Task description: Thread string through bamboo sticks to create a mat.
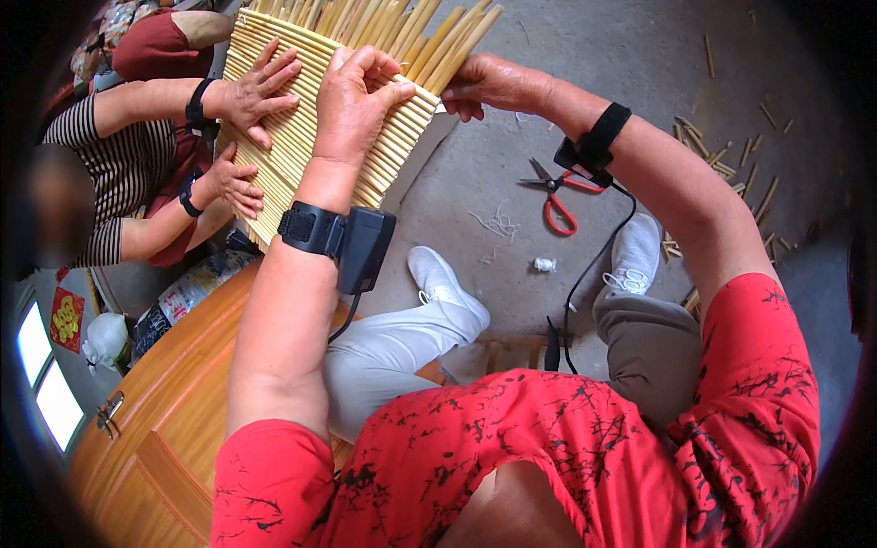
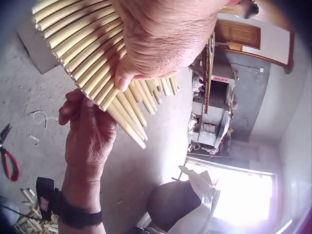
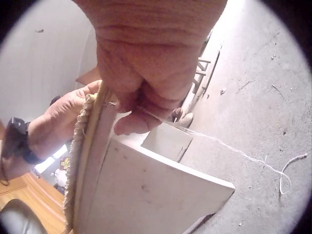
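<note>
Red shirt [image 1: 530,447] at btm; L hand [image 1: 352,114] pinches stick mat [image 1: 288,169] edge; R hand [image 1: 493,84], part-hidden, pinches thread [image 3: 229,145]; scissors [image 1: 551,184], spool [image 1: 545,265] on flr [image 1: 603,55].

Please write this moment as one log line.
left grip: on mat; right grip: pinches string; other person's hands: on mat; scissors: open, on floor

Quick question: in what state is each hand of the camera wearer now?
Left hand: closed, holding the stick mat near its edge.
Right hand: closed, holding white string.
</note>
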Available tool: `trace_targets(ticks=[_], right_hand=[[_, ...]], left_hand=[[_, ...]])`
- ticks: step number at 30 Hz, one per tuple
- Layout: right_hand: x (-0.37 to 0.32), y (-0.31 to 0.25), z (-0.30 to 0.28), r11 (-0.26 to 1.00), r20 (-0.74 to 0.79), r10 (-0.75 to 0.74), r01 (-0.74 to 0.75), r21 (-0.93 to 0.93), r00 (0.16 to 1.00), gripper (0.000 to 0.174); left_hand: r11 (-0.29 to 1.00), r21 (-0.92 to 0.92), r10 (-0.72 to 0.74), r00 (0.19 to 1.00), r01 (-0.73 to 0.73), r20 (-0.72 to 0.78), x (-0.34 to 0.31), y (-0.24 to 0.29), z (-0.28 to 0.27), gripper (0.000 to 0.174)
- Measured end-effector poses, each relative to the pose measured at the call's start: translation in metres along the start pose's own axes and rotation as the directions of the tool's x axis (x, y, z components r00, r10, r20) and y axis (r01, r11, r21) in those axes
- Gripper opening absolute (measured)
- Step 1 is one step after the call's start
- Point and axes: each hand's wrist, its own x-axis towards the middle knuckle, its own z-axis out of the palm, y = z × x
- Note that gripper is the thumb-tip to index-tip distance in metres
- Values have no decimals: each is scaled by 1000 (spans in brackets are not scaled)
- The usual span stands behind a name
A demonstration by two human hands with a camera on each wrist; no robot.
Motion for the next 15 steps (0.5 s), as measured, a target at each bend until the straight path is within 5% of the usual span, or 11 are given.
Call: trace_targets(ticks=[9,15], right_hand=[[-4,-7,5,997,-19,-18,17,-72,1000,21],[-13,-17,9,984,-60,-48,57,168,997,17]], left_hand=[[1000,23,17,1000,-16,-13,1,0,0,21],[999,26,28,999,-27,-35,1,0,1,23]])
